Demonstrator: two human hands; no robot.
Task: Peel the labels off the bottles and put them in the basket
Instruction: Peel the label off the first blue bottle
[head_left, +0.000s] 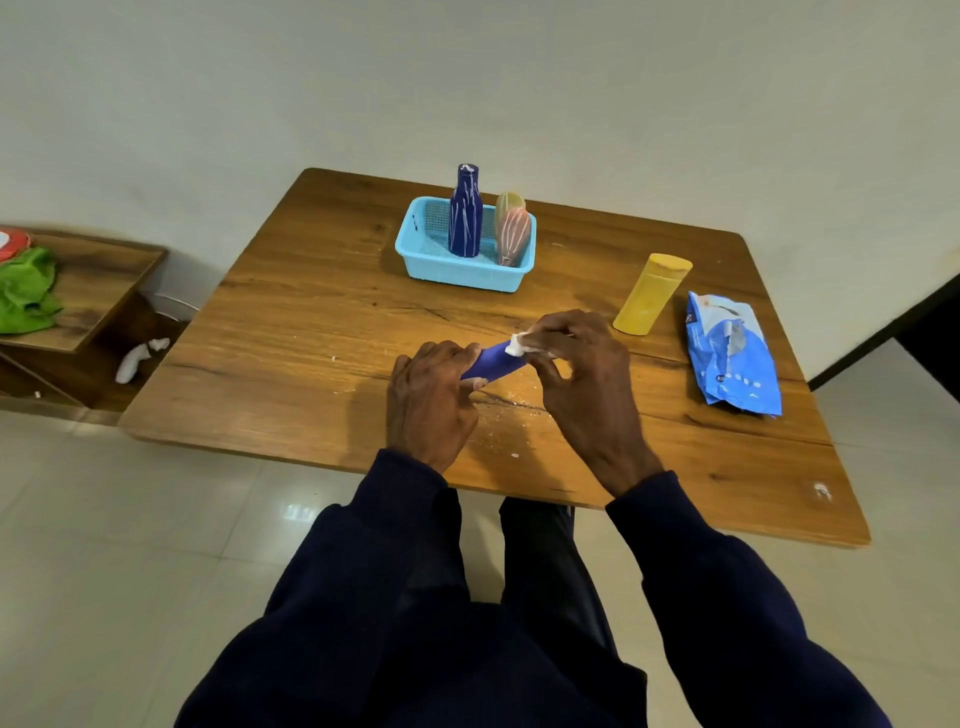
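Left hand (431, 400) curled round blue bottle (493, 361); right hand (576, 374) pinches white scrap (518, 344) at bottle's far end. Basket (457, 273) well beyond fingertips (545, 326), bare tabletop (322, 322) between.

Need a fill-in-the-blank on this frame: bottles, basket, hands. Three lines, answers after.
1. The light blue basket holds ____ bottles.
2. The lone bottle standing on the table outside the basket is coloured ____.
3. The left hand grips the blue bottle, while the ____ hand pinches a white scrap at its end.

Missing words: two; yellow; right.
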